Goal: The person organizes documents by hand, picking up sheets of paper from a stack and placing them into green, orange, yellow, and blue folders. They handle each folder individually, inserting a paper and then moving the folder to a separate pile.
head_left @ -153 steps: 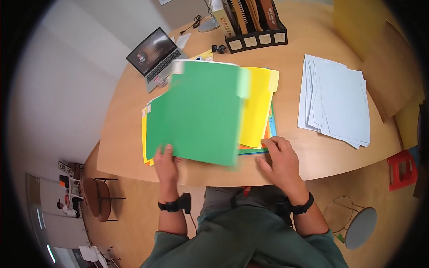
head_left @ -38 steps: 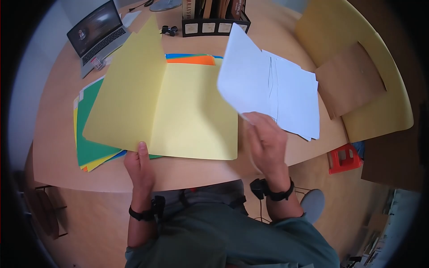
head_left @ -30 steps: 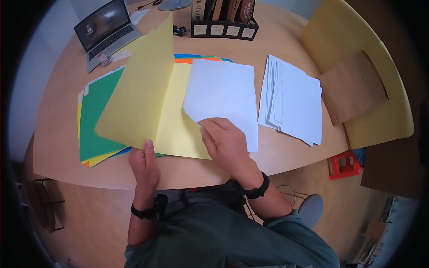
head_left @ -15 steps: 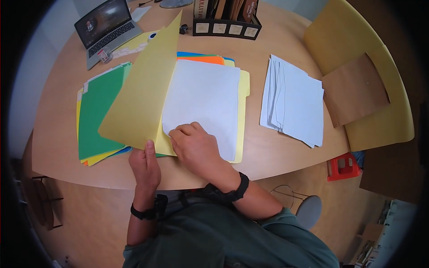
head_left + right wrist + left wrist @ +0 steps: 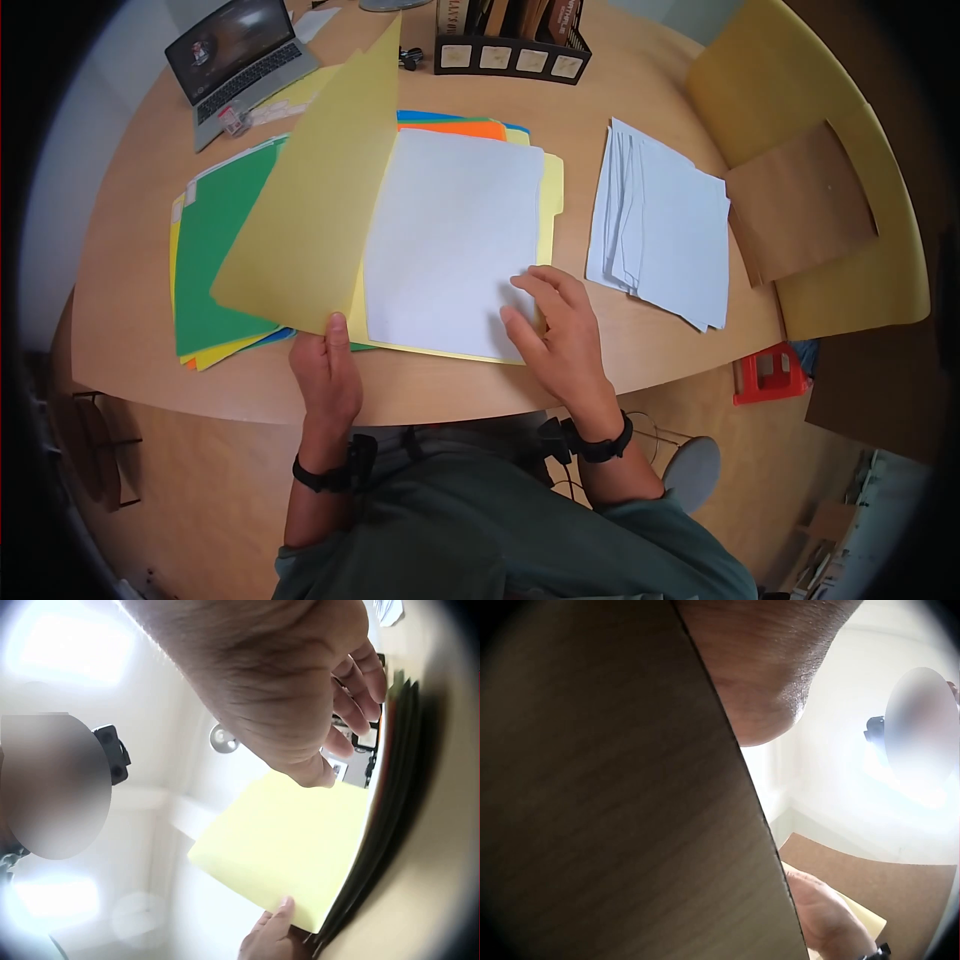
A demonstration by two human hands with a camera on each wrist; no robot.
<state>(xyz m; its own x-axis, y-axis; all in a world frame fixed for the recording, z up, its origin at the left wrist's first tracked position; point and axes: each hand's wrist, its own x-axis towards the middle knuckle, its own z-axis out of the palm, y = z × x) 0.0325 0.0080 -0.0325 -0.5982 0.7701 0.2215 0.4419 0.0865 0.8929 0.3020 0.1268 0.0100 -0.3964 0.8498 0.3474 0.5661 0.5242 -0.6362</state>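
Observation:
In the head view a pale yellow folder [image 5: 318, 200] lies opened on other coloured folders, its left cover raised. The left hand [image 5: 328, 375] pinches the lower edge of that cover near the fold, thumb on top; the same hand shows low in the right wrist view [image 5: 271, 937]. White sheets [image 5: 450, 240] lie inside, on the folder's right half. Over their lower right edge is the right hand [image 5: 562, 340], fingers spread and slightly bent, holding nothing; whether its fingertips touch the paper I cannot tell. Another stack of white paper [image 5: 660, 225] lies to the right.
Green and yellow folders [image 5: 225, 245] lie at the left, partly under the raised cover. Behind them stand a laptop [image 5: 235, 60] and a black book holder [image 5: 510, 58]. A yellow chair or panel [image 5: 850, 200] with a brown sheet [image 5: 800, 205] borders the table's right side.
The right hand has carried white paper from the right stack into the yellow folder, let go, and moved to its lower right edge. The left hand keeps hold of the cover.

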